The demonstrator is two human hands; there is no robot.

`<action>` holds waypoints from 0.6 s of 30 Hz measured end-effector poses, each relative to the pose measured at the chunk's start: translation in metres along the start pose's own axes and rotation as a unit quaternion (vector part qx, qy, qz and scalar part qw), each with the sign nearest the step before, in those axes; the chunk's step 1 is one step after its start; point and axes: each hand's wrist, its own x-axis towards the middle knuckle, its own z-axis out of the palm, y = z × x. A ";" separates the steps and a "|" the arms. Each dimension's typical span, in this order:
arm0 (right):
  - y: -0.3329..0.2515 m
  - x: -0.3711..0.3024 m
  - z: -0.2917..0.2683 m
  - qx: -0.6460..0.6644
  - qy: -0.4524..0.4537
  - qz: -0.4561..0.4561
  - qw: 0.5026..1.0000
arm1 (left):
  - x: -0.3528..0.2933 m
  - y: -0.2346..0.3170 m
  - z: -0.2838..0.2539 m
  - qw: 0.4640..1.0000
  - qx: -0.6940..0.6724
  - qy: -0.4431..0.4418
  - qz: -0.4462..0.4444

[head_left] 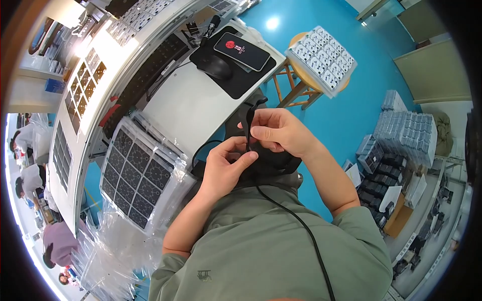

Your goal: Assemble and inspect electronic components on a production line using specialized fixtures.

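A thin black strap (pixel 248 118) hangs in front of my body, over my dark lap. My right hand (pixel 281 133) is closed on it, thumb and forefinger pinched together. Just below and to the left, my left hand (pixel 227 165) pinches its lower part, thumb and fingertips almost meeting. The strap's lower end merges with the dark clothing behind it, so I cannot tell where it ends. A black cable (pixel 301 220) runs from below my hands down across my green shirt.
A white desk (pixel 186 103) ahead left carries a phone (pixel 242 51), a black mouse (pixel 215 67) and a mat. Black-celled trays (pixel 133 173) and clear plastic bags lie left. A wooden stool (pixel 296 93) bears a tray of small parts (pixel 324 57). Stacked trays (pixel 406 133) stand right.
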 end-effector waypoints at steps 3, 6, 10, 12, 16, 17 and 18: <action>0.000 -0.003 0.006 -0.032 0.022 -0.052 0.998 | 0.001 0.000 0.000 0.999 0.037 0.013 0.002; 0.001 -0.002 0.006 -0.037 0.044 -0.057 0.997 | 0.002 -0.001 0.001 1.000 0.023 0.009 -0.005; 0.001 -0.001 0.008 -0.101 0.078 -0.055 0.990 | 0.004 -0.005 -0.001 1.000 -0.002 0.015 0.001; 0.005 0.001 0.006 -0.109 0.077 -0.055 0.990 | 0.005 -0.006 -0.001 1.000 -0.026 0.013 -0.005; -0.003 0.001 0.008 -0.143 0.090 -0.063 0.984 | 0.004 -0.005 -0.001 0.999 -0.035 0.009 -0.006; -0.008 0.000 0.007 -0.184 0.094 -0.034 0.978 | 0.004 -0.005 -0.001 0.999 -0.050 0.013 -0.005; -0.008 -0.001 0.004 -0.185 0.093 -0.034 0.978 | 0.003 -0.006 -0.002 0.999 -0.051 0.015 -0.005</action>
